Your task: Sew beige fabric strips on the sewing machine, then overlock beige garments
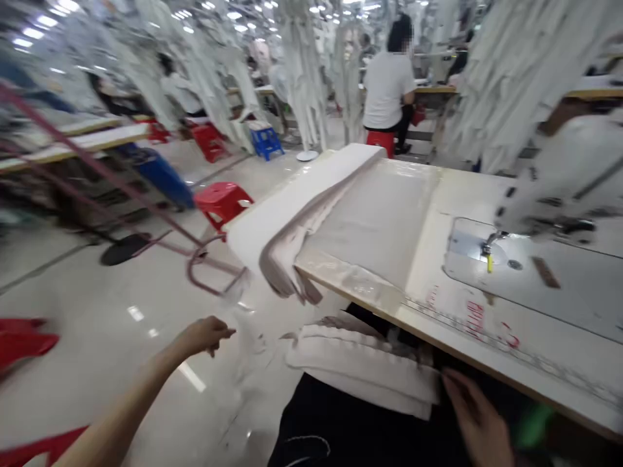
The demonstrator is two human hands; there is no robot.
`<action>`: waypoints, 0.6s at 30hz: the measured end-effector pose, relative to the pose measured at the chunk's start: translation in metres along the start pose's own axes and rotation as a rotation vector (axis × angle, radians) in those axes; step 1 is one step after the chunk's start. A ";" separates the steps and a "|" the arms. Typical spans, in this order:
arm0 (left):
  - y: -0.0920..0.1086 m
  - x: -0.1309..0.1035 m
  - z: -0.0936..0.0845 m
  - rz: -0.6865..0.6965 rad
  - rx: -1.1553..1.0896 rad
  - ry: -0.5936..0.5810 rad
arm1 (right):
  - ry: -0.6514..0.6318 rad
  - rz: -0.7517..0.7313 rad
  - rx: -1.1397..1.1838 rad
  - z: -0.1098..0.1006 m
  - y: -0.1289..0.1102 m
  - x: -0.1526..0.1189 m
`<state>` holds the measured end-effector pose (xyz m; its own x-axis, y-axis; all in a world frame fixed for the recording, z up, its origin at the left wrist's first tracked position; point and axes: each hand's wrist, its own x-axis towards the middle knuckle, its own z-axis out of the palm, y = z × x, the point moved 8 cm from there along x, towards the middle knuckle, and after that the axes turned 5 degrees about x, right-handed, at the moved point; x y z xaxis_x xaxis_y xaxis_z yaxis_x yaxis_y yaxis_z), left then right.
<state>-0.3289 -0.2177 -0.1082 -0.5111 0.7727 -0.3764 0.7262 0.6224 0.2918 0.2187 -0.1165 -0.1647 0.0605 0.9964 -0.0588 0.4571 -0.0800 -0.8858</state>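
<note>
My left hand (207, 335) is stretched out over the floor at the left. Its fingers are loosely bent and apart, with nothing visible in them. On my dark-clothed lap (335, 425) lies a pile of white fabric pieces (363, 366) with wavy edges, partly under the table edge. My right hand (474, 412) is at the right end of this pile, fingers stretched out, fingertips close to the fabric; whether they touch it I cannot tell. A second stack of long white fabric pieces (302, 207) lies along the table's left side, its near ends drooping over the edge.
A sewing machine (549, 188) stands on the table (423, 240) at the right. Left are a pinkish metal frame (121, 175), a red stool (221, 198) and a blue stool (265, 139). White pieces hang beyond; a person in white (389, 91) sits with their back turned.
</note>
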 end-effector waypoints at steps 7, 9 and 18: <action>0.243 -0.090 0.097 0.990 -0.117 -0.373 | 0.088 0.113 0.139 0.008 0.000 -0.005; 0.283 -0.113 0.124 1.168 -0.105 -0.248 | 0.091 0.145 0.164 0.005 0.010 -0.009; 0.288 -0.088 0.194 1.221 0.235 -0.039 | -0.011 0.158 0.300 0.045 0.034 0.014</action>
<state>0.0141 -0.1305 -0.1613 0.5675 0.8234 0.0030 0.7833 -0.5409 0.3063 0.1951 -0.1036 -0.2163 0.0999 0.9727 -0.2097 0.1613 -0.2238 -0.9612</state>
